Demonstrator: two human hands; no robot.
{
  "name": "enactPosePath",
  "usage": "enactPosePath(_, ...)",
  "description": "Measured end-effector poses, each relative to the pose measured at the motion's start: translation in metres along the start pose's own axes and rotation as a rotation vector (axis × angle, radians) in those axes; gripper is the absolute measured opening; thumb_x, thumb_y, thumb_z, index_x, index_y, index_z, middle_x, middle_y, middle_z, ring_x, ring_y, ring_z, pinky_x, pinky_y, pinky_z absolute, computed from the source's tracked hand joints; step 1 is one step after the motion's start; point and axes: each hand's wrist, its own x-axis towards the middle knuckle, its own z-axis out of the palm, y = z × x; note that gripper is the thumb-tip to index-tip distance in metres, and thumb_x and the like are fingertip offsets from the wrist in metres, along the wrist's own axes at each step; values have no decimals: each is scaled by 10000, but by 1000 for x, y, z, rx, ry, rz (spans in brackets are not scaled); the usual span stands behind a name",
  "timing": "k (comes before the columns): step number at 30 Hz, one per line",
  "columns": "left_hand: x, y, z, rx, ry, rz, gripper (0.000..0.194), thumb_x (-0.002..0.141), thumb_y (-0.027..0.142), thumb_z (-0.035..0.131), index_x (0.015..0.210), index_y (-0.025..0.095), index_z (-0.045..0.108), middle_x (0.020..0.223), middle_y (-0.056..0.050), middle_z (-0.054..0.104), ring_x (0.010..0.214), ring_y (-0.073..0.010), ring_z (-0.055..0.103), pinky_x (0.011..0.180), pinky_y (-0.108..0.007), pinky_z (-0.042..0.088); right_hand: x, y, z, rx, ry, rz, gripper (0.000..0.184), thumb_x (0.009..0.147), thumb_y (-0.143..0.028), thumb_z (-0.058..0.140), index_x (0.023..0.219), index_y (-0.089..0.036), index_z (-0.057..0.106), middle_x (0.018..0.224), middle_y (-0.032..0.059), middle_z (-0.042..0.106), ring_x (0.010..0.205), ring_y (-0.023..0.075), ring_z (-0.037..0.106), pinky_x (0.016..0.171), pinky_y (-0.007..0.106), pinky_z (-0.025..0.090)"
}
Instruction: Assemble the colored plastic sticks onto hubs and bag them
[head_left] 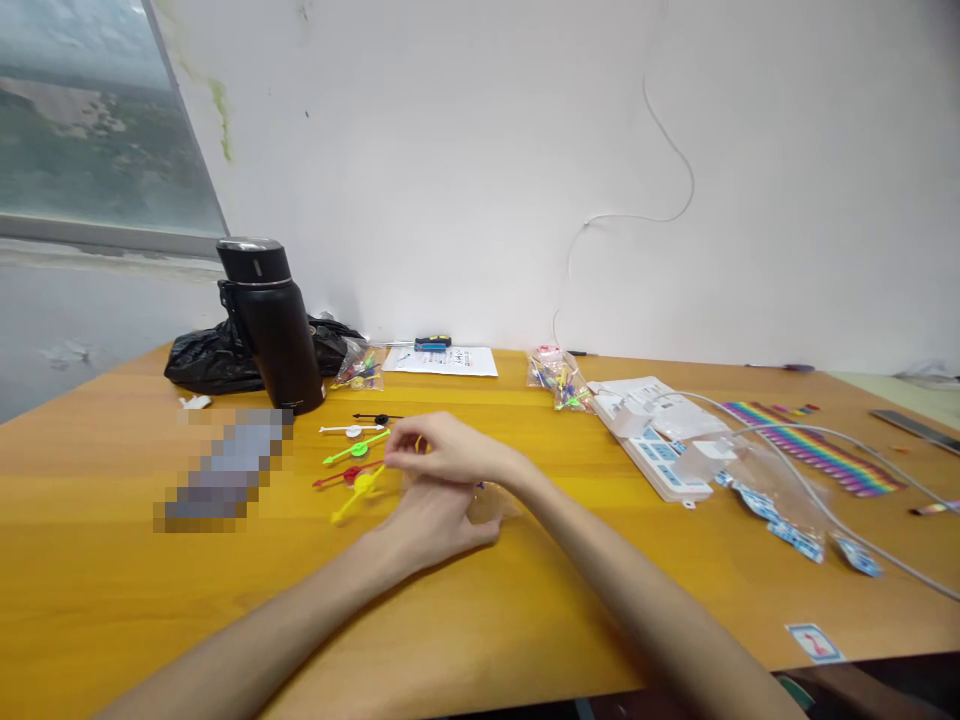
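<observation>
My right hand (pixel 454 448) crosses above my left, its fingers closed in a pinch at one end of a yellow arrow spinner (pixel 363 486). My left hand (pixel 439 515) is palm down on a clear plastic bag (pixel 491 500), thumb out to the right; its other fingers are mostly hidden, and it seems to grip the bag. Beside the yellow spinner lie a red (pixel 349 477), a green (pixel 358 450), a white (pixel 352 431) and a black arrow spinner (pixel 380 419), in a row running away from me.
A black bottle (pixel 281 335) stands at back left by a black plastic bag (pixel 206 360). Bagged spinners (pixel 364 368), (pixel 559 378), a paper sheet (pixel 450 361) and a screwdriver (pixel 433 344) lie along the wall. On the right are a power strip (pixel 660 465), cable (pixel 810 490) and rainbow strips (pixel 817 450).
</observation>
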Motion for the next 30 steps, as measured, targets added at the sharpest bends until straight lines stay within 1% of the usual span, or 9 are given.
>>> enactPosePath(2, 2, 1, -3, 97, -103, 33, 424, 713, 372, 732, 1097, 220, 636, 1071, -123, 678, 989, -381, 624, 858, -517, 506, -16, 4, -13, 116, 213, 13, 155, 953, -335, 598, 942, -190, 652, 944, 26, 700, 874, 157, 637, 820, 278, 493)
enactPosePath(4, 4, 4, -6, 127, -127, 51, 518, 758, 368, 714, 1228, 205, 572, 1163, -129, 655, 1061, -366, 606, 929, -528, 485, -36, 15, -24, 185, 455, 45, 196, 960, -389, 588, 943, -197, 619, 905, 25, 671, 845, 154, 628, 794, 280, 500)
enactPosePath(8, 9, 10, -12, 45, -30, -27, 641, 797, 285, 694, 1381, 237, 436, 1215, -92, 637, 1078, -301, 597, 978, -496, 468, -79, 45, -31, 194, 1015, 98, 199, 997, -421, 535, 966, -225, 527, 750, -16, 558, 701, 137, 553, 662, 260, 451)
enactPosePath(9, 10, 11, -13, 28, -5, -47, 637, 808, 276, 687, 1387, 244, 424, 1212, -85, 636, 1072, -292, 595, 975, -489, 470, -87, 50, -31, 191, 1114, 111, 194, 1005, -418, 523, 967, -229, 509, 730, -24, 535, 678, 135, 531, 642, 260, 434)
enactPosePath(11, 12, 9, -14, -3, 39, -64, 619, 825, 263, 678, 1384, 251, 413, 1204, -73, 633, 1073, -276, 591, 981, -477, 467, -96, 56, -28, 198, 1216, 112, 186, 1011, -407, 515, 955, -231, 490, 715, -29, 509, 659, 134, 506, 628, 262, 411)
enactPosePath(16, 15, 1, -15, -87, 125, -97, 626, 838, 257, 690, 1389, 268, 395, 1229, -61, 609, 1070, -238, 599, 997, -441, 467, -93, 45, -15, 204, 1193, 82, 179, 1012, -388, 508, 929, -231, 489, 717, -24, 498, 667, 140, 510, 641, 272, 416)
enactPosePath(20, 17, -3, -17, -116, 161, -119, 592, 852, 255, 678, 1375, 260, 401, 1232, -68, 605, 1158, -246, 571, 1027, -432, 453, -91, 38, -5, 144, 1072, 97, 181, 1016, -379, 507, 919, -227, 509, 737, -19, 509, 677, 143, 530, 674, 280, 434)
enactPosePath(24, 17, -2, -17, -115, 156, -114, 597, 850, 241, 677, 1380, 261, 404, 1236, -67, 609, 1106, -233, 590, 1017, -425, 458, -92, 36, -1, 102, 962, 117, 172, 1014, -370, 517, 928, -222, 533, 790, -4, 556, 718, 148, 572, 726, 287, 465)
enactPosePath(30, 14, 0, -15, -61, 134, -92, 601, 850, 264, 678, 1384, 263, 403, 1248, -80, 597, 1161, -265, 582, 1026, -447, 455, -89, 27, 0, 141, 716, 128, 178, 980, -368, 583, 970, -205, 655, 945, 43, 686, 880, 180, 637, 842, 305, 494)
